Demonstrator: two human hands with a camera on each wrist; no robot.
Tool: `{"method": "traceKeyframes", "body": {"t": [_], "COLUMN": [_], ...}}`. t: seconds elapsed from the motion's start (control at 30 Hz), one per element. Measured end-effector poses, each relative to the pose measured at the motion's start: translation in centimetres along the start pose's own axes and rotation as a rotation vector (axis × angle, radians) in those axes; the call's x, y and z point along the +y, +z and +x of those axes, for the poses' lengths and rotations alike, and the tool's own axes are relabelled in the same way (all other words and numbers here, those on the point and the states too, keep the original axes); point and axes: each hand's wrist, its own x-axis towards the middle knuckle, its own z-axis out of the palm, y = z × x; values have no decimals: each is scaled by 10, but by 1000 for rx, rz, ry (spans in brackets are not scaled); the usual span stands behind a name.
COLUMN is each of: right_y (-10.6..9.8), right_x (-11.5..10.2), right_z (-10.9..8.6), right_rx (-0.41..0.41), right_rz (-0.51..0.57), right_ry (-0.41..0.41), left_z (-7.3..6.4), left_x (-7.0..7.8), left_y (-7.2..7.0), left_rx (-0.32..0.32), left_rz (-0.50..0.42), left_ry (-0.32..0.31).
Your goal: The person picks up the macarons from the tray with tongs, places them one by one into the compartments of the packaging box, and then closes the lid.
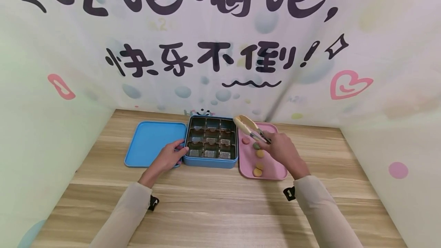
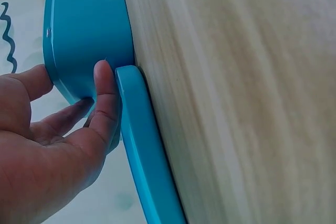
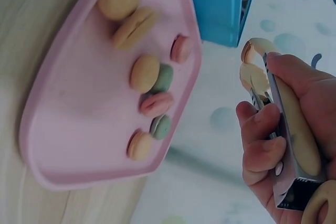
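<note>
A blue box [image 1: 211, 162] with a dark insert of square compartments [image 1: 211, 137] stands mid-table. At its left side my left hand [image 1: 169, 155] touches it, thumb at the top rim and the other fingers extended along the outer wall. My right hand [image 1: 280, 149] grips a pair of tongs [image 3: 296, 124] with cream tips, raised over the pink tray [image 3: 79, 108] in the head view. The tips point toward the box's far right corner; I cannot tell whether anything is between them. Yellow, pink and green macarons [image 3: 145, 73] lie on the tray.
A blue lid [image 1: 155, 142] lies flat left of the box, close against it. The pink tray sits along the box's right side. Behind them rises a printed wall [image 1: 206, 95], with side walls at both table ends. Bare wood tabletop [image 1: 220, 206] extends in front.
</note>
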Motion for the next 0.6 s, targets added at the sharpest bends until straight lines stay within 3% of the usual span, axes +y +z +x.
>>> {"method": "traceKeyframes", "body": {"t": [0.27,0.6], "right_y": [6,12], "right_x": [-16,-18], "right_z": [4,5], "right_rx": [-29,-41], "right_rz": [19,13], "right_ry": [-34,-75], "left_z": [1,0], "left_x": [-1,-1], "left_y": [1,0], "left_rx": [-3,-4], "left_rz": [-10,-11], "left_ry": [-4,5]}}
